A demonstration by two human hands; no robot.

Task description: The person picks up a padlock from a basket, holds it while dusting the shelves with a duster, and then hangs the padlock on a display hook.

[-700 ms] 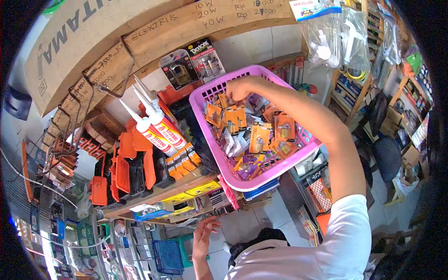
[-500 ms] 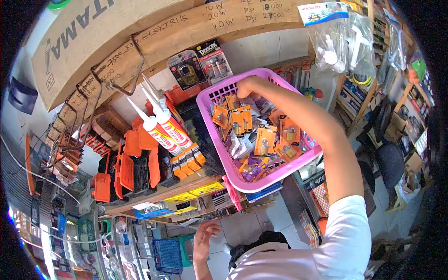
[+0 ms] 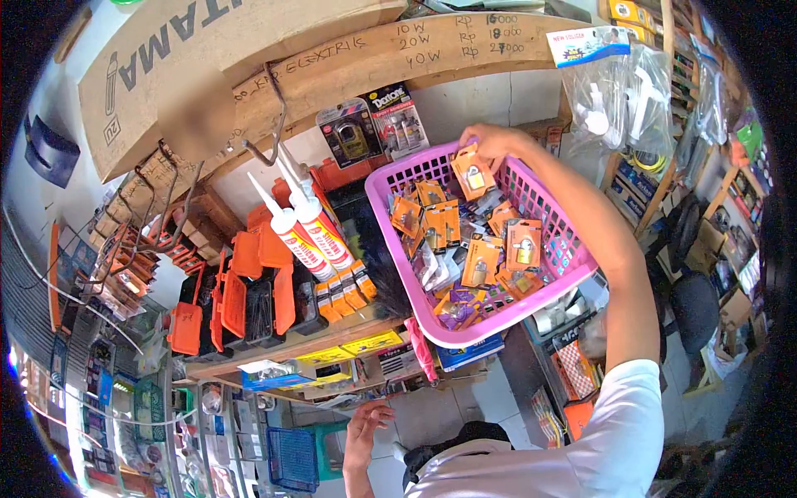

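My right hand (image 3: 493,143) is closed on the top edge of an orange carded padlock (image 3: 474,176), held up at the back rim of a pink plastic basket (image 3: 455,336). Inside the basket lie several more orange padlock packs (image 3: 523,244), some clear plastic packets and purple-and-orange packs (image 3: 457,309). My left hand (image 3: 365,429) hangs low in front of the shelf, its fingers loosely bent and apart, with nothing in it.
Left of the basket stand silicone sealant tubes (image 3: 305,236), small orange-and-white boxes (image 3: 343,290) and open orange-lidded cases (image 3: 237,303). Metal hooks (image 3: 270,137) jut from the wooden beam above. Bagged white fittings (image 3: 614,100) hang at the back right.
My right hand has come up from inside the basket to its back rim, now holding a padlock pack. My left hand stays low. The view has shifted slightly.
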